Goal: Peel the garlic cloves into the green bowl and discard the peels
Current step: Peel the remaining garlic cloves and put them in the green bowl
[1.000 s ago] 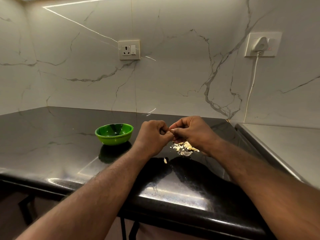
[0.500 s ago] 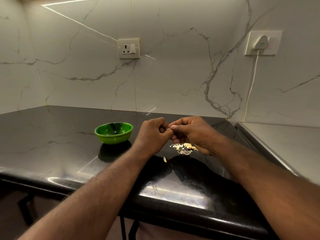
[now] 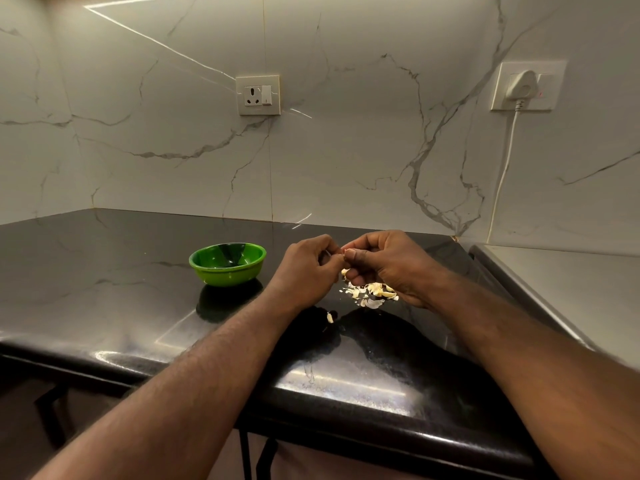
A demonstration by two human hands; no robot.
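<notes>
My left hand (image 3: 306, 268) and my right hand (image 3: 384, 263) meet fingertip to fingertip above the black counter (image 3: 104, 306). Between them they pinch a small garlic clove (image 3: 333, 255), mostly hidden by the fingers. Under my right hand lies a little heap of pale garlic peels (image 3: 370, 292). One loose pale piece (image 3: 330, 317) lies apart, nearer to me. The green bowl (image 3: 227, 264) stands to the left of my left hand, and I see nothing in the part of its inside that shows.
A marble wall backs the counter, with a socket (image 3: 258, 95) above the bowl and a plugged white cable (image 3: 502, 174) at the right. A steel surface (image 3: 571, 292) adjoins the counter on the right. The counter's front edge (image 3: 346, 410) runs under my forearms.
Both hands stay together over the peel heap; the fingers have shifted slightly on the clove. Nothing else has moved.
</notes>
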